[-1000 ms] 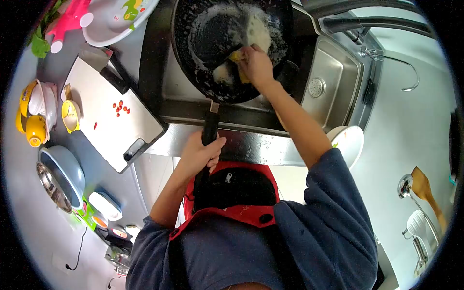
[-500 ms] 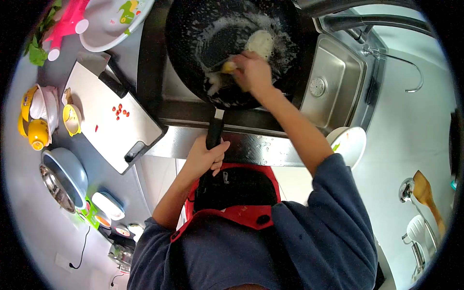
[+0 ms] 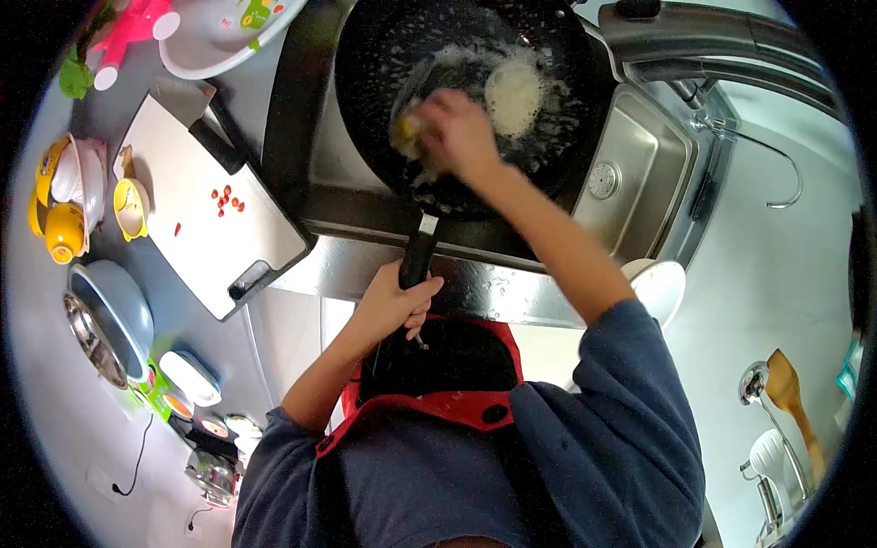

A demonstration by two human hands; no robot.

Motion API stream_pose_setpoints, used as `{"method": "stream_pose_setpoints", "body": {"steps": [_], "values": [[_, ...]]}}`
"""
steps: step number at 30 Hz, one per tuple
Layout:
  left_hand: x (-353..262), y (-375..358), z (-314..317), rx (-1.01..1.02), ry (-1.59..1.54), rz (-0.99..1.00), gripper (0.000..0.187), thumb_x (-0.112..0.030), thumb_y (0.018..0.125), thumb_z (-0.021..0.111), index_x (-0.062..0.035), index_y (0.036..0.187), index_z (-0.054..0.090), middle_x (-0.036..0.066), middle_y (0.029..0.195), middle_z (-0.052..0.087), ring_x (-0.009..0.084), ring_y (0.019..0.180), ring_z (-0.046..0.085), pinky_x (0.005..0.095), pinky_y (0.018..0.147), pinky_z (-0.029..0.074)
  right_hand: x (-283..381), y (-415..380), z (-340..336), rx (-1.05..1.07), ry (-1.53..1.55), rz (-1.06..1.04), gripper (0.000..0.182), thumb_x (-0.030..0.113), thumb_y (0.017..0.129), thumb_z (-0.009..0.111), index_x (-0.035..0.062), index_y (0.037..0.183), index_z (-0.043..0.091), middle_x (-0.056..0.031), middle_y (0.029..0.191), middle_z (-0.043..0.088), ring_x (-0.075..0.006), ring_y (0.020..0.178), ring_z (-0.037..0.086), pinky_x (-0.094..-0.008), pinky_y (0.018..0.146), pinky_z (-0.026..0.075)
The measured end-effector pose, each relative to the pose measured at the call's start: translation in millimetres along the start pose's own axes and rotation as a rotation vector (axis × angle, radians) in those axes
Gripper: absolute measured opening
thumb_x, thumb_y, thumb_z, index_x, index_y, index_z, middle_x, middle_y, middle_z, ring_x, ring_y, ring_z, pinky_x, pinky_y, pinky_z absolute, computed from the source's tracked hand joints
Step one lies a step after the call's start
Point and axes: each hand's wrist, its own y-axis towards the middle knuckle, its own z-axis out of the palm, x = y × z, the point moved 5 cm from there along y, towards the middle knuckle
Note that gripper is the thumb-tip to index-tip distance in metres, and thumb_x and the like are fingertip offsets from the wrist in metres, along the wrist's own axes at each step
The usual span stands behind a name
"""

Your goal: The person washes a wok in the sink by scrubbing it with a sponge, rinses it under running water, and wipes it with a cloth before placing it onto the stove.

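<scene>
A black wok (image 3: 379, 55) sits over the left part of the sink, wet and streaked with suds. My left hand (image 3: 395, 306) is wrapped round its black handle (image 3: 418, 260), which points toward my body. Inside the wok, my right hand (image 3: 457, 137) is closed on a yellowish sponge (image 3: 407, 128) pressed against the lower left of the inner surface. Motion blurs this hand, and its fingers partly cover the sponge. Just right of the fingers lies a round patch of foamy water (image 3: 513, 99).
Right of the wok are a steel basin (image 3: 630, 201) and a black faucet (image 3: 713, 36). On the left, a cutting board (image 3: 196, 256) bears a cleaver (image 3: 215, 142) and red chili pieces (image 3: 227, 203). A white bowl (image 3: 662, 288) stands by my right elbow; utensils, including a wooden spatula (image 3: 787, 388), hang at right.
My right hand has moved left with the sponge across the wok's inside. The wok and sink appear shifted slightly right and down in view. My left hand keeps its hold on the handle.
</scene>
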Motion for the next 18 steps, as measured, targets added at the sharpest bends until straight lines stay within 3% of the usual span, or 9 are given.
{"method": "stream_pose_setpoints", "body": {"steps": [3, 5, 7, 9, 10, 13, 15, 18], "values": [[-0.9, 0.5, 0.1, 0.006, -0.012, 0.009, 0.02, -0.013, 0.088, 0.06, -0.0048, 0.083, 0.042, -0.001, 0.052, 0.039, 0.0084, 0.038, 0.038, 0.0264, 0.034, 0.034, -16.6, 10.8, -8.0, 0.0, -0.075, 0.081, 0.034, 0.006, 0.068, 0.07, 0.0088, 0.1, 0.06, -0.0103, 0.105, 0.056, -0.0315, 0.097, 0.056, -0.0408, 0.08, 0.049], [-1.2, 2.7, -3.1, -0.028, 0.008, 0.017, 0.021, -0.014, 0.088, 0.06, -0.0056, 0.081, 0.042, -0.002, 0.051, 0.038, 0.0083, 0.038, 0.037, 0.0264, 0.034, 0.034, -1.4, -2.9, 2.7, 0.155, 0.004, 0.091, 0.035, 0.006, 0.068, 0.07, 0.0089, 0.102, 0.06, -0.011, 0.104, 0.057, -0.0324, 0.099, 0.056, -0.0403, 0.08, 0.05], [-0.8, 2.8, -8.2, -0.017, 0.007, 0.007, 0.022, -0.015, 0.088, 0.061, -0.0059, 0.081, 0.042, -0.002, 0.052, 0.038, 0.0082, 0.038, 0.037, 0.0263, 0.034, 0.034, 1.2, -13.8, 5.9, 0.175, 0.112, 0.001, 0.038, 0.012, 0.07, 0.067, 0.009, 0.108, 0.06, -0.0152, 0.11, 0.056, -0.0347, 0.099, 0.056, -0.044, 0.082, 0.05], [0.7, 5.2, -14.0, -0.01, 0.007, 0.01, 0.022, -0.015, 0.088, 0.061, -0.0062, 0.081, 0.042, -0.002, 0.052, 0.038, 0.0081, 0.038, 0.037, 0.0262, 0.034, 0.034, -21.3, -3.4, -6.4, 0.133, -0.102, 0.008, 0.04, 0.012, 0.07, 0.068, 0.0095, 0.109, 0.059, -0.0154, 0.108, 0.057, -0.034, 0.098, 0.057, -0.0433, 0.084, 0.05], [4.0, 6.8, -15.7, 0.007, 0.01, 0.021, 0.022, -0.015, 0.088, 0.061, -0.0063, 0.081, 0.042, -0.002, 0.053, 0.038, 0.0079, 0.039, 0.038, 0.026, 0.033, 0.033, -38.0, 5.4, -11.5, 0.164, -0.135, 0.169, 0.036, 0.008, 0.067, 0.07, 0.0105, 0.102, 0.06, -0.0124, 0.108, 0.058, -0.0324, 0.101, 0.057, -0.0406, 0.083, 0.05], [1.5, 7.8, -9.1, 0.024, -0.012, 0.04, 0.023, -0.016, 0.087, 0.062, -0.0066, 0.082, 0.042, -0.002, 0.053, 0.038, 0.0075, 0.039, 0.038, 0.0254, 0.033, 0.033, -10.4, -7.6, 0.9, 0.215, 0.017, 0.107, 0.034, 0.007, 0.068, 0.07, 0.0106, 0.101, 0.06, -0.0133, 0.107, 0.06, -0.0329, 0.102, 0.057, -0.0412, 0.084, 0.05], [3.9, 5.6, -7.0, 0.028, -0.034, 0.019, 0.023, -0.016, 0.087, 0.063, -0.0069, 0.082, 0.043, -0.003, 0.053, 0.038, 0.0072, 0.039, 0.037, 0.025, 0.033, 0.032, 7.2, -19.8, -3.6, 0.096, 0.075, 0.099, 0.032, 0.007, 0.067, 0.07, 0.0111, 0.098, 0.063, -0.0123, 0.103, 0.061, -0.0329, 0.101, 0.058, -0.0411, 0.084, 0.05], [8.7, 7.9, -25.7, -0.002, -0.105, -0.011, 0.021, -0.016, 0.087, 0.064, -0.009, 0.083, 0.044, -0.004, 0.053, 0.038, 0.006, 0.039, 0.036, 0.0234, 0.033, 0.03, -29.5, -28.7, -18.4, 0.361, -0.106, 0.03, 0.032, 0.006, 0.067, 0.07, 0.0132, 0.099, 0.065, -0.0081, 0.106, 0.06, -0.0301, 0.098, 0.058, -0.0426, 0.082, 0.048]]}}
